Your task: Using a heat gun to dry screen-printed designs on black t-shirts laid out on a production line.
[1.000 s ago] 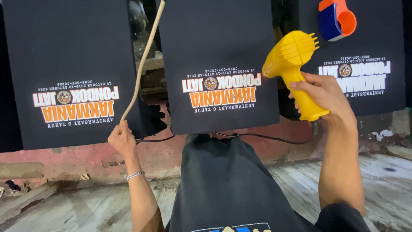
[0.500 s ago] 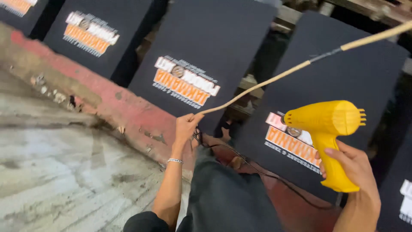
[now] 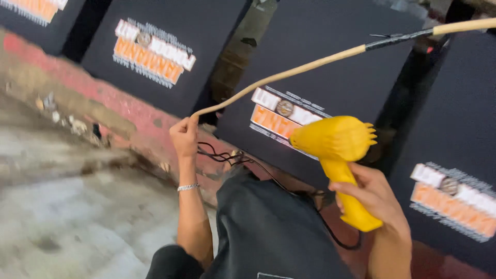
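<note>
Left hand (image 3: 184, 135) grips the stick's (image 3: 289, 73) end; right hand (image 3: 373, 199) clasps the dryer (image 3: 338, 150) below it; both look light, rigid.

Black printed panels (image 3: 330, 77) leaning along a red ledge (image 3: 103, 103) from 10 to 3 o'clock; grey floor (image 3: 77, 222) lying at 8.

We see four black rectangular boards leaning in a row against the low red wall. The far-left board (image 3: 36, 20) shows only a corner of its orange-and-white label. The next board (image 3: 165, 51) carries an orange, white-edged label (image 3: 154, 53) with a small round emblem. The middle board (image 3: 330, 77) bears the same label (image 3: 284, 116), partly hidden. The right board (image 3: 454, 150) has its label (image 3: 453, 201) low down.
</note>
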